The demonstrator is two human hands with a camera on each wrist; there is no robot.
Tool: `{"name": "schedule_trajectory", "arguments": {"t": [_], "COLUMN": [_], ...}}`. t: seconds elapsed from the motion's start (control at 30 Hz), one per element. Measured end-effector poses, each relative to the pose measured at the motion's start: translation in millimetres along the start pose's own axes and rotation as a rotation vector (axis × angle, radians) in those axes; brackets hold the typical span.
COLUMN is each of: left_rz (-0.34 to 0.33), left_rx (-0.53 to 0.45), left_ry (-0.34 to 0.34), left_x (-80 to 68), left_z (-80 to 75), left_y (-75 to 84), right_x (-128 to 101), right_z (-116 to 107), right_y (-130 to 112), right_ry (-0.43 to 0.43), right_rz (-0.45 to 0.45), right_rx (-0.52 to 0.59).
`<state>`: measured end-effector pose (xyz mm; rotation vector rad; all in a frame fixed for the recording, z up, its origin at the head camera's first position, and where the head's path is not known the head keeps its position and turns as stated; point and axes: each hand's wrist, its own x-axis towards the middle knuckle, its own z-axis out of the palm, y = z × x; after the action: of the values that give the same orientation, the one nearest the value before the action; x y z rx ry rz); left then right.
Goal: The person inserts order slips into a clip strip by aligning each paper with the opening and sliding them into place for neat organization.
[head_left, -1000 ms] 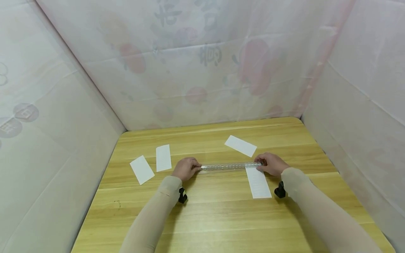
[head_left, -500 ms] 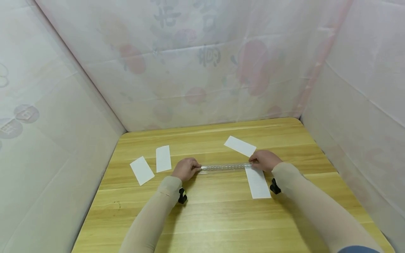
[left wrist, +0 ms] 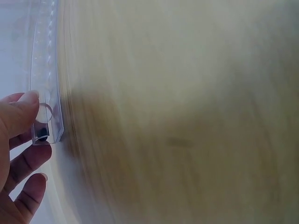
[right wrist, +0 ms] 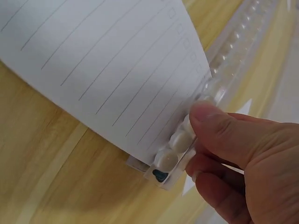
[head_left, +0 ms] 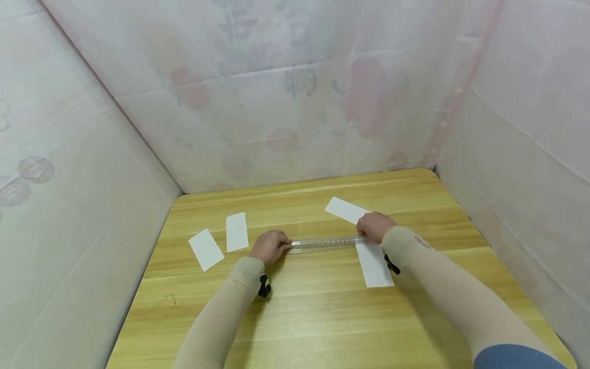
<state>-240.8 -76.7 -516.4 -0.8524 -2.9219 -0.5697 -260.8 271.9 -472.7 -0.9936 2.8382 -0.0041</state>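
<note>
A long clear plastic strip (head_left: 322, 244) with a row of round bumps and a dark spot at each end spans between the hands, close over the table. My left hand (head_left: 270, 246) pinches its left end between thumb and finger; in the left wrist view the thumb lies by a round ring in the strip (left wrist: 46, 56). My right hand (head_left: 375, 226) pinches the strip near its right end. There, in the right wrist view, white beads (right wrist: 167, 159) show through the plastic. A lined white paper slip (right wrist: 117, 70) meets the strip along one edge.
Two white slips lie at the left, a nearer slip (head_left: 206, 249) and a farther slip (head_left: 237, 231). Another slip (head_left: 345, 209) lies behind my right hand, partly hidden by it. Fabric walls (head_left: 295, 92) enclose the back and sides of the wooden table (head_left: 304, 318).
My right hand has moved left and slightly away along the strip, its wrist turning, and now overlaps the rear slip. My left hand and the slips keep their places.
</note>
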Motion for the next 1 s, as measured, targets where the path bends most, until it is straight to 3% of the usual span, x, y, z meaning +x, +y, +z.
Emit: {"name": "schedule_trajectory", "arguments": {"t": [0.33, 1.0], "left_rz": [-0.008, -0.008], "left_rx": [0.006, 0.013], "left_ry": [0.041, 0.054], "left_x": [-2.8, -5.0], "left_z": [0.9, 7.2], "left_y": [-3.3, -2.5], "right_x": [11, 10], "right_z": [-7, -1], "right_y": [-11, -9], "right_ry": [-0.113, -0.115], "right_rz": [0.033, 0.055], "right_rx": [-0.003, -0.014]}}
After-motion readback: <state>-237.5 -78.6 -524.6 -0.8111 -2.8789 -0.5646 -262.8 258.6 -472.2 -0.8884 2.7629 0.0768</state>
